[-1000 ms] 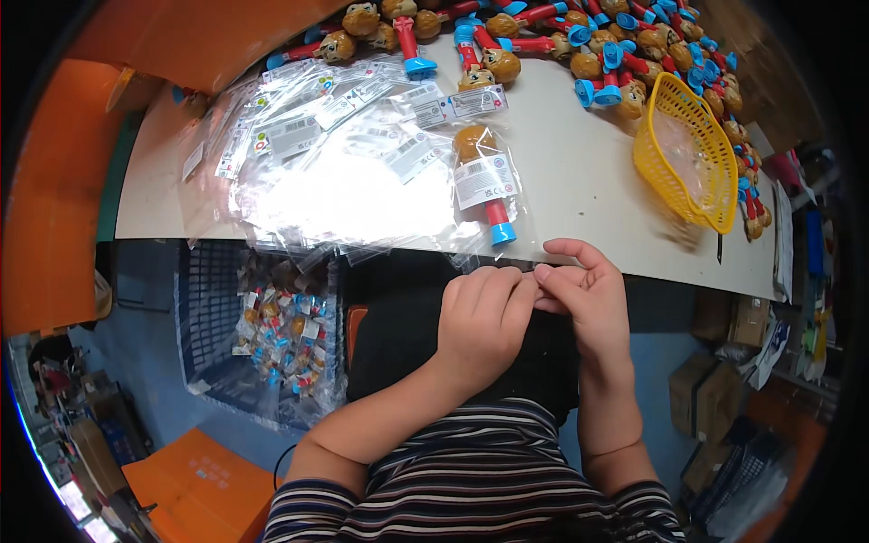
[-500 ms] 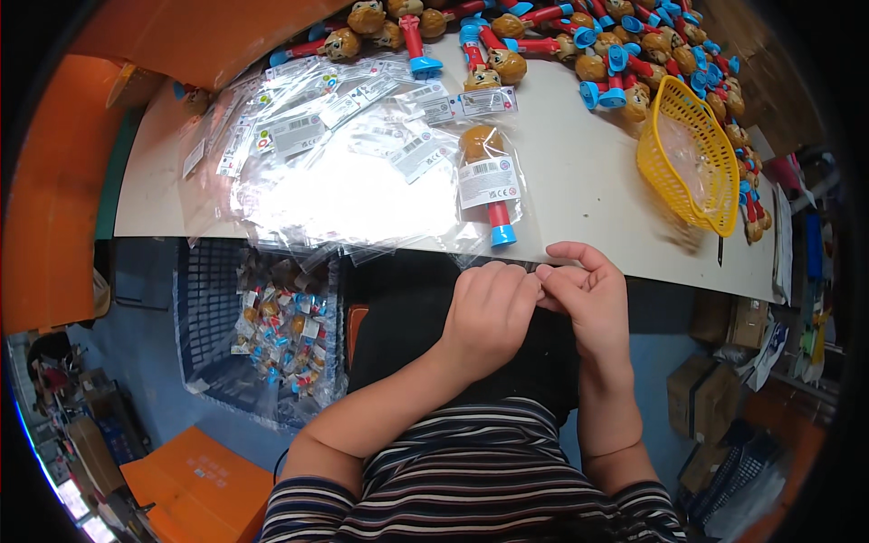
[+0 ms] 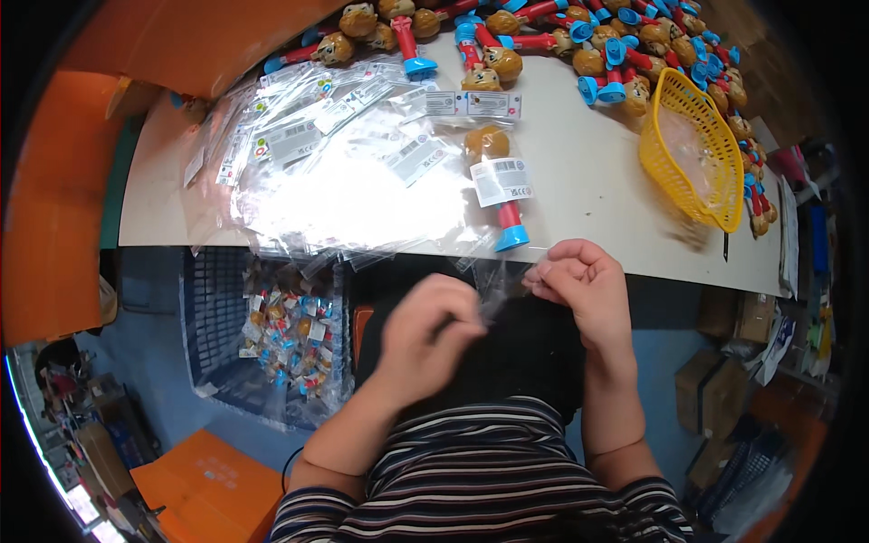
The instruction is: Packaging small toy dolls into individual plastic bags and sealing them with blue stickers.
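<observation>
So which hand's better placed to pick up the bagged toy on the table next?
Probably the right hand: its fingers are at the table edge, close to the bagged toy, while the left hand is lower and farther off.

- The toy's (image 3: 510, 215) head is coloured brown, its stem red, its foot bright blue.
- Its label (image 3: 502, 182) is printed dark on white.
- The same brown, red and blue are repeated in the heaped toys (image 3: 655, 38).
- The clear bags (image 3: 312, 195) are washed white by glare; their cards (image 3: 288, 141) are patterned in white and grey, dotted with green.
- The table (image 3: 588, 172) is finished in off-white.
- The basket (image 3: 659, 167) is coloured yellow, the crate (image 3: 213, 312) dark blue; both are latticed.
- The shirt (image 3: 475, 475) is striped dark and pale.
- The box (image 3: 210, 484) is coloured orange.
</observation>
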Demonstrator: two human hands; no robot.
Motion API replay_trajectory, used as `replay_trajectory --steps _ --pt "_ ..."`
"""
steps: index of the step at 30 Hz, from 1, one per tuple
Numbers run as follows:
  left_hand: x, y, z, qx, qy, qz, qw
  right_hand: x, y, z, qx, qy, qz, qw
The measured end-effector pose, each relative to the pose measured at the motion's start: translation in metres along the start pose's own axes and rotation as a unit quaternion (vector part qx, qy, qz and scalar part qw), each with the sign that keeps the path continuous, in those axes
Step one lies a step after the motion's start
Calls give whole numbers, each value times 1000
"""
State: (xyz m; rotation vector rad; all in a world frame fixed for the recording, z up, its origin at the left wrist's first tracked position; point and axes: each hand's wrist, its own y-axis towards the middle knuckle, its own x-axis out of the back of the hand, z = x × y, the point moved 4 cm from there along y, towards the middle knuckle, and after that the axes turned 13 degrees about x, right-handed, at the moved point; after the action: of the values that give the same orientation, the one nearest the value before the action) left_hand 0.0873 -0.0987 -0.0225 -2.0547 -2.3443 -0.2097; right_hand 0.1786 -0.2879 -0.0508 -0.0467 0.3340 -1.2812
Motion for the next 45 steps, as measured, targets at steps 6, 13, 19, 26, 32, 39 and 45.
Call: replay_trajectory --steps 6,13,19,26,32,39,45 --pt "106 6 18 75 -429 -191 879 8 -1 -4 29 -10 12 999" --pt "-52 143 -101 -27 -185 114 976 9 0 -10 28 -38 41 998" --pt "-196 241 -79 -51 241 167 955 -1 0 -7 77 -75 54 993" --pt "-83 175 -93 -251 280 -21 927 9 -9 11 52 -67 39 996" --pt "12 72 -47 -120 499 136 847 15 -13 39 463 -502 61 728" --pt "6 51 -18 -316 466 96 821 -5 -2 13 591 -496 107 627" --pt "26 44 1 -246 394 67 883 1 4 21 554 -435 170 689"
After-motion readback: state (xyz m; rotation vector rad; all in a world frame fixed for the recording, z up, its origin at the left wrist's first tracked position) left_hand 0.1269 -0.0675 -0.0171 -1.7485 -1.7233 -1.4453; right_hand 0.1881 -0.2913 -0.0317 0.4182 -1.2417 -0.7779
